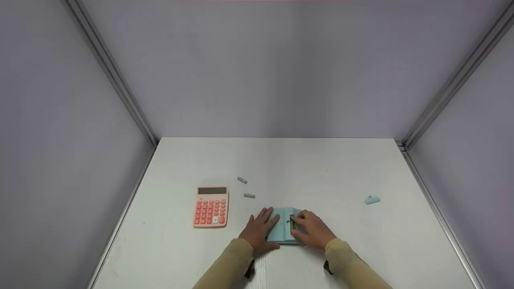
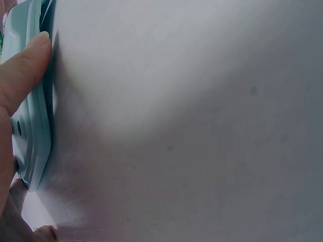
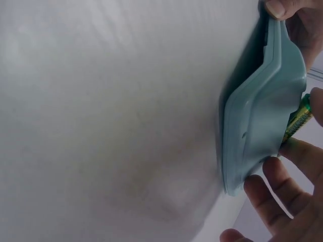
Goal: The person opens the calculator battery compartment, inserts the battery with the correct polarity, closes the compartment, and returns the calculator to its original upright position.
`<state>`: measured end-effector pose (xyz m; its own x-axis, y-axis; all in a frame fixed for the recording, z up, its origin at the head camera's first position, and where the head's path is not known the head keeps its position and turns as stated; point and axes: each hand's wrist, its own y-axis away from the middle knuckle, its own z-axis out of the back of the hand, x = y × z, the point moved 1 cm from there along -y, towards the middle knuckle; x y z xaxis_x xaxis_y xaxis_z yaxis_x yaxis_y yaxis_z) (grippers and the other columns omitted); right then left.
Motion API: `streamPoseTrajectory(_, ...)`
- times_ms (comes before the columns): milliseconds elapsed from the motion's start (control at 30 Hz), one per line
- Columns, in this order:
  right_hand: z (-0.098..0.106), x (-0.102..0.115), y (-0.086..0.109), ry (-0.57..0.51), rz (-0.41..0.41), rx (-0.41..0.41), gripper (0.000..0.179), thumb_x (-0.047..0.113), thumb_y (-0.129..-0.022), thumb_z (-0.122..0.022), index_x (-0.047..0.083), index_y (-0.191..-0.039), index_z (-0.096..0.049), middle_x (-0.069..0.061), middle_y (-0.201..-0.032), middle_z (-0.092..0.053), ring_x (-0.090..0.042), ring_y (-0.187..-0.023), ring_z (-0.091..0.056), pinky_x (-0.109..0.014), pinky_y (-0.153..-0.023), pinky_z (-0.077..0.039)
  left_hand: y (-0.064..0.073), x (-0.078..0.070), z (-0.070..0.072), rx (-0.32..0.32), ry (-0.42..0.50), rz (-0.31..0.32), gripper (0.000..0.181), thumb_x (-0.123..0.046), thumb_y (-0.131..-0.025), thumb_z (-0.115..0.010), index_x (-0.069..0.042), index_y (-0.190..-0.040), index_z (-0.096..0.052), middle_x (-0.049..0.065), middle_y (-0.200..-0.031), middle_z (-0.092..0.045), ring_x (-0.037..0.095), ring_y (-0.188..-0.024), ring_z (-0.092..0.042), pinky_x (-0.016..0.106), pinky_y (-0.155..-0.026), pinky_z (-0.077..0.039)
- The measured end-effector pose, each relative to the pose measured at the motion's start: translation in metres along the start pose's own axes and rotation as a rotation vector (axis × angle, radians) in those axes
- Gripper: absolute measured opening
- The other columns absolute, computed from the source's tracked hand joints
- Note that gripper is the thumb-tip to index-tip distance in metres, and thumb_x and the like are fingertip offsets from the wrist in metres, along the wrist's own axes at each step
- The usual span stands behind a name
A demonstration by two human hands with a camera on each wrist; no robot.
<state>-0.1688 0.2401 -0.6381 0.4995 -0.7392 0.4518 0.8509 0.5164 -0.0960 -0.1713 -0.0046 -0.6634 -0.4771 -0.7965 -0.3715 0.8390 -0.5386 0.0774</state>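
A light-blue calculator (image 1: 278,232) lies back side up before me, its battery slot uncovered. My left hand (image 1: 258,233) holds it at the left, fingers spread along that side and the thumb (image 2: 31,65) against the near edge. At the slot, my right hand (image 1: 315,230) pinches a green-and-gold battery (image 3: 299,118) between thumb and index finger. The battery stands at a slant in the slot in the right wrist view. Other right fingers (image 3: 262,199) touch the calculator's edge. How deep the battery sits is hidden by the fingers.
A pink calculator (image 1: 211,206) lies face up to the left. Two small grey batteries (image 1: 249,196) lie between it and the blue one. Off to the right is a small light-blue cover (image 1: 372,200). Grey walls enclose the white table (image 1: 321,160).
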Motion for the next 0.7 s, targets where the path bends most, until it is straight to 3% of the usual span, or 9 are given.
streamPoseTrajectory(700, -0.0026, -0.0017, 0.0015, -0.024, -0.047, 0.009, 0.053, 0.046, -0.095, -0.055, 0.015, -0.138, -0.054, -0.001, -0.117, -0.051, -0.016, -0.105, -0.050, -0.043, -0.089, -0.048, 0.0006, -0.0016, 0.0006, -0.003, 0.000, 0.002, 0.097, -0.068, -0.077, -0.065, -0.032, -0.154, -0.019, -0.001, -0.161, -0.009, 0.022, -0.147, -0.007, 0.053, -0.115, -0.018)
